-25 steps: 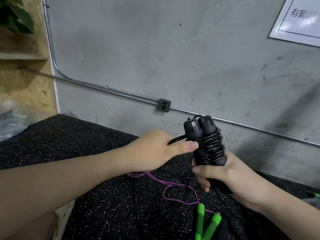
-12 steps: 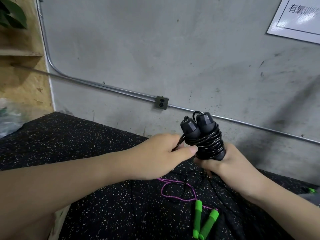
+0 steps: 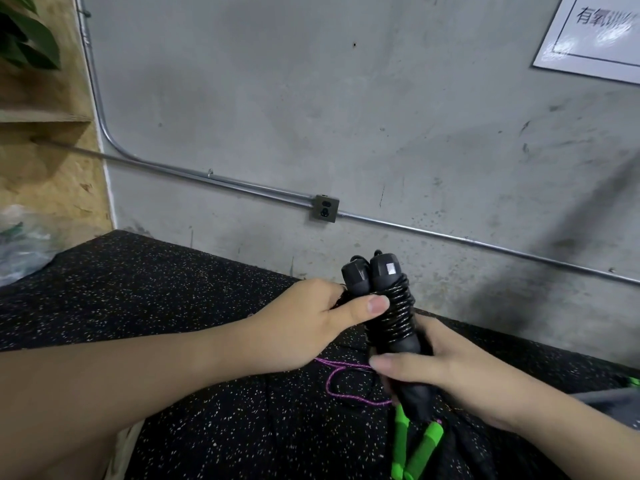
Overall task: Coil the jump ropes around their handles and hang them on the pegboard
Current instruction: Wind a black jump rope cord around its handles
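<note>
The right hand [image 3: 446, 372] is gripping the lower part of the black handles [image 3: 375, 277], 2 of them held side by side and pointing up and slightly away, with the thumb lying across the front and the fingers curled round the back. The black rope [image 3: 394, 313] is sitting in tight glossy coils around the middle of both handles, just above that thumb. The left hand [image 3: 304, 323] is closing on the left side of the bundle, its thumb pressing flat against the coils and its fingers curling behind, where a short dark length of rope is showing by the knuckles; how the fingers are holding that length cannot be told. The bundle is being held in the air above a black speckled mat [image 3: 173, 289], in front of a grey concrete wall [image 3: 311, 98].

Below the hands, a purple rope [image 3: 332, 386] is lying in a loose loop on the mat, and 2 green handles [image 3: 415, 445] are lying close together just under the right hand. A metal pipe [image 3: 207, 176] is running along the wall to a small socket box [image 3: 324, 208]. A white sign [image 3: 595, 32] is hanging at the upper right, and a wooden shelf [image 3: 41, 116] with green leaves [image 3: 31, 39] is standing at the left.
</note>
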A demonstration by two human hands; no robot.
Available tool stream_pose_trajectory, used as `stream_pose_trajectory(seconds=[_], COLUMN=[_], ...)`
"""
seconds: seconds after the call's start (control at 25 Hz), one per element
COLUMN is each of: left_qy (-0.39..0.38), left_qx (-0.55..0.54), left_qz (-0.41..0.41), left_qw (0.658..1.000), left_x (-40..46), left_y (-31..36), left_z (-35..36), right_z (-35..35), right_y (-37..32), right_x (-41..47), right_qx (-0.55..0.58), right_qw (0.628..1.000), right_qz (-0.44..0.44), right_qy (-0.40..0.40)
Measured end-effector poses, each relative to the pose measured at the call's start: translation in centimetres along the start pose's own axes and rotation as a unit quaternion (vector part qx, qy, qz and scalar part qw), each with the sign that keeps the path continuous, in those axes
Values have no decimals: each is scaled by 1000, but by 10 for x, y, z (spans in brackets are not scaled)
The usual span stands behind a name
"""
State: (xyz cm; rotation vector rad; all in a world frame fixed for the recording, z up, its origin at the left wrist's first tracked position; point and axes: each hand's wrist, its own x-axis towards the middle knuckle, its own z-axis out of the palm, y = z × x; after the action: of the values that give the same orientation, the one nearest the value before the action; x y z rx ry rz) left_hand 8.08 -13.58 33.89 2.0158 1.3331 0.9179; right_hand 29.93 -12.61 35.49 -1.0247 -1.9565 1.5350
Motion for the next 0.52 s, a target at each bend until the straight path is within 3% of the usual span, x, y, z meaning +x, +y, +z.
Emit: stream_pose_trajectory(seconds=[0.08, 0.2, 0.4, 0.52], left_qy=[-28, -57, -76, -86], left_qx=[-52, -90, 34, 60], left_qz=[16, 33, -44, -54], left_qw=[998, 994, 996, 993], left_x=[-4, -6, 0, 0], left_y=[3, 6, 10, 13], left_z=[0, 1, -8, -13], right_z=[-3, -5, -3, -3], right_y=[0, 0, -1, 0], right_x=[-7, -11, -10, -9], right_qx=[168, 171, 121, 95], right_qw=[979, 968, 991, 995], right_qz=[40, 34, 40, 37], right_qy=[-104, -179, -37, 9])
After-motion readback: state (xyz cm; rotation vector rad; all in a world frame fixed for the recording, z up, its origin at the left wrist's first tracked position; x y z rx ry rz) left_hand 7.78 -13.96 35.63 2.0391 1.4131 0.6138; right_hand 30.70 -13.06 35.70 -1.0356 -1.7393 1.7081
